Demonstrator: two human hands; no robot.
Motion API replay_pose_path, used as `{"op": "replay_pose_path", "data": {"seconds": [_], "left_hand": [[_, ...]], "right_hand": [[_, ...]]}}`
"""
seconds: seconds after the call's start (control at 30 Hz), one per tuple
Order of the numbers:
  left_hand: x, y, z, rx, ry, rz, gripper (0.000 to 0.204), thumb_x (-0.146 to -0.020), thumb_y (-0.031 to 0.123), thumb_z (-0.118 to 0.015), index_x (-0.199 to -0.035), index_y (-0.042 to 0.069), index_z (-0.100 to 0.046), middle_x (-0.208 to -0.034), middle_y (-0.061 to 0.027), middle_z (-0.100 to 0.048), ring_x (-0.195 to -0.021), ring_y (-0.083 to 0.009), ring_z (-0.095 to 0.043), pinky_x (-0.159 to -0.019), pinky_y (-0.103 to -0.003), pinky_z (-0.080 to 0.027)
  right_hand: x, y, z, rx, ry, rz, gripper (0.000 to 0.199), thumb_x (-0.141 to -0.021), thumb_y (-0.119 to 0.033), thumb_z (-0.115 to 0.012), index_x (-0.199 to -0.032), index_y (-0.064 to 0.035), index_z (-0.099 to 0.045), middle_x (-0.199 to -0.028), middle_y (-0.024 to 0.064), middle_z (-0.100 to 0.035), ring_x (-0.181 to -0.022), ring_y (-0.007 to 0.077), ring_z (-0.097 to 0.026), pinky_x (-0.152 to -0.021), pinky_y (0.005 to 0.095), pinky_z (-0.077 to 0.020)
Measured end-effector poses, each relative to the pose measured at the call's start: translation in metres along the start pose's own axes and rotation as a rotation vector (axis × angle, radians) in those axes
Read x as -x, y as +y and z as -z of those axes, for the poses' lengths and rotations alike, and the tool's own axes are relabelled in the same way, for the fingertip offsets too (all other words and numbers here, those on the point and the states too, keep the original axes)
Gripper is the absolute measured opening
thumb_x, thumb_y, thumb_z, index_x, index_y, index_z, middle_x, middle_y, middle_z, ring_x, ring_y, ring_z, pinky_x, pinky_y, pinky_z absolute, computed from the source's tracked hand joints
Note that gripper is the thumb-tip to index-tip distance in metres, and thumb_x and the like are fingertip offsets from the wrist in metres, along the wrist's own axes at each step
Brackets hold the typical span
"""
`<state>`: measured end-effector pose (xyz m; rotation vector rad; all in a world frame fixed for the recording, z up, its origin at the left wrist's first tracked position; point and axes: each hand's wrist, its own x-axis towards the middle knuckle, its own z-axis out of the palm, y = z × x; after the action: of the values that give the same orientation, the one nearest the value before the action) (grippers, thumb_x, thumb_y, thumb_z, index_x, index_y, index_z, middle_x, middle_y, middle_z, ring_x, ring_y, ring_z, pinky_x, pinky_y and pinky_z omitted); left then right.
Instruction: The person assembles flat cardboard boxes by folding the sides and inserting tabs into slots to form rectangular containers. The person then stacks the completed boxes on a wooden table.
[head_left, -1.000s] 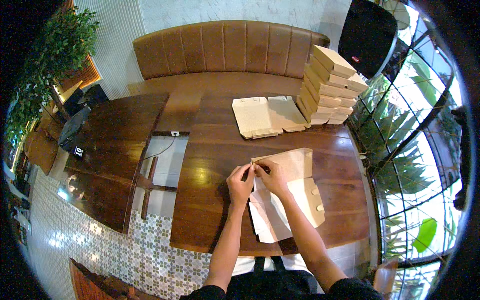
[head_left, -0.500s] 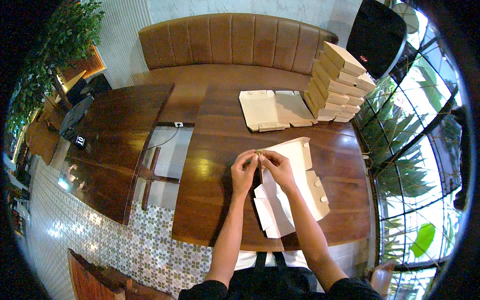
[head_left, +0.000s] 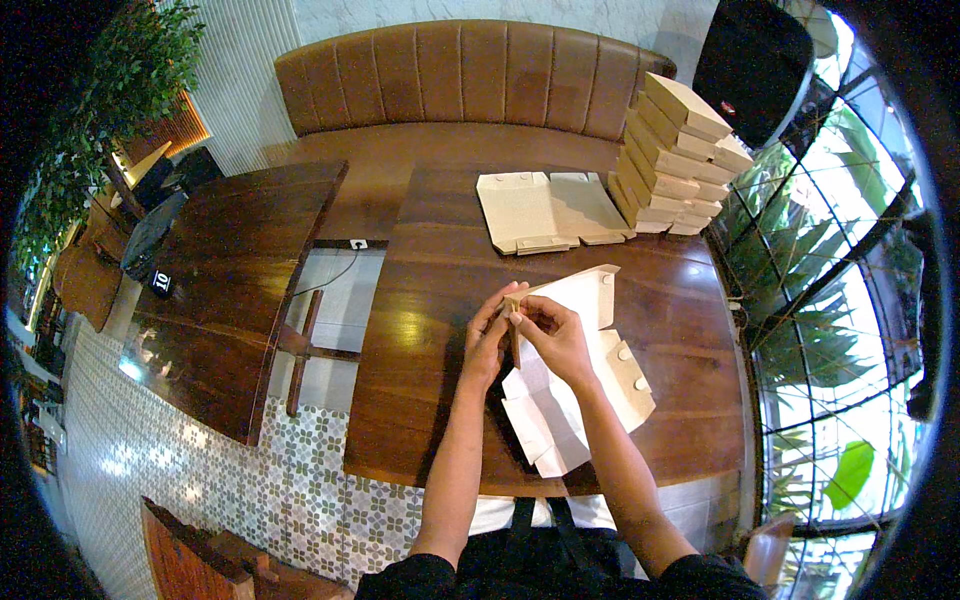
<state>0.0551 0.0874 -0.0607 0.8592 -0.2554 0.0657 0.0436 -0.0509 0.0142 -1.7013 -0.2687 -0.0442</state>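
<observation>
A partly folded cardboard box (head_left: 626, 378) lies in front of me on the dark wooden table, its inside pale and its side flaps spread. My left hand (head_left: 487, 338) is closed around the box's far left corner, fingers behind the raised edge. From the other side, my right hand (head_left: 553, 338) pinches the same corner flap with thumb and fingertips. The two hands nearly touch and hide most of that corner. Farther back, a second flat cardboard box (head_left: 555, 212) lies opened out.
A tall stack of folded cardboard boxes (head_left: 668, 165) stands at the table's back right. Behind the table (head_left: 400, 400) runs a curved brown bench (head_left: 450, 85). Another wooden table (head_left: 235, 290) stands to the left across a gap, with a cable (head_left: 330, 280) in it.
My left hand's fingers have stretched farther over the far side of the corner. The raised edge between my hands has tilted slightly, and the box has shifted a little.
</observation>
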Motion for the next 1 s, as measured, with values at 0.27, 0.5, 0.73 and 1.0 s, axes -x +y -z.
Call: {"op": "replay_pose_path", "data": {"seconds": [0.27, 0.5, 0.73, 1.0], "left_hand": [[0.001, 0.001, 0.002, -0.024, -0.075, -0.09, 0.041, -0.106, 0.019, -0.063, -0.144, 0.005, -0.059, -0.15, -0.0222, -0.059, -0.138, -0.0315, -0.057, -0.12, -0.044, -0.043], [0.002, 0.004, -0.003, 0.01, 0.034, -0.041, 0.028, -0.105, 0.019, -0.064, -0.13, 0.005, -0.067, -0.147, -0.0216, -0.062, -0.135, -0.0322, -0.06, -0.118, -0.044, -0.044], [0.001, 0.002, -0.002, -0.063, 0.057, -0.077, 0.021, -0.105, 0.013, -0.065, -0.123, 0.006, -0.071, -0.143, -0.0197, -0.066, -0.132, -0.0299, -0.061, -0.115, -0.043, -0.047], [0.002, 0.005, -0.009, -0.243, 0.103, -0.1, 0.02, -0.103, 0.009, -0.067, -0.121, 0.005, -0.073, -0.14, -0.0176, -0.068, -0.13, -0.0265, -0.063, -0.116, -0.042, -0.046]], "right_hand": [[0.006, -0.013, -0.003, 0.124, 0.069, 0.05, 0.029, -0.095, -0.02, -0.081, -0.112, 0.0026, -0.077, -0.097, 0.0119, -0.08, -0.088, 0.0162, -0.076, -0.085, 0.0319, -0.0612], [0.011, -0.014, -0.006, 0.155, 0.088, 0.036, 0.03, -0.096, -0.022, -0.079, -0.114, 0.0021, -0.078, -0.097, 0.0156, -0.081, -0.087, 0.0187, -0.078, -0.082, 0.0327, -0.0615], [0.016, -0.021, -0.007, 0.215, 0.142, 0.036, 0.026, -0.096, -0.02, -0.078, -0.114, 0.0, -0.08, -0.089, 0.0161, -0.08, -0.079, 0.0191, -0.078, -0.073, 0.0328, -0.0614], [0.017, -0.021, -0.013, 0.281, 0.264, 0.13, 0.021, -0.097, -0.012, -0.074, -0.111, 0.0025, -0.078, -0.093, 0.0176, -0.08, -0.081, 0.0229, -0.08, -0.075, 0.0334, -0.0622]]}}
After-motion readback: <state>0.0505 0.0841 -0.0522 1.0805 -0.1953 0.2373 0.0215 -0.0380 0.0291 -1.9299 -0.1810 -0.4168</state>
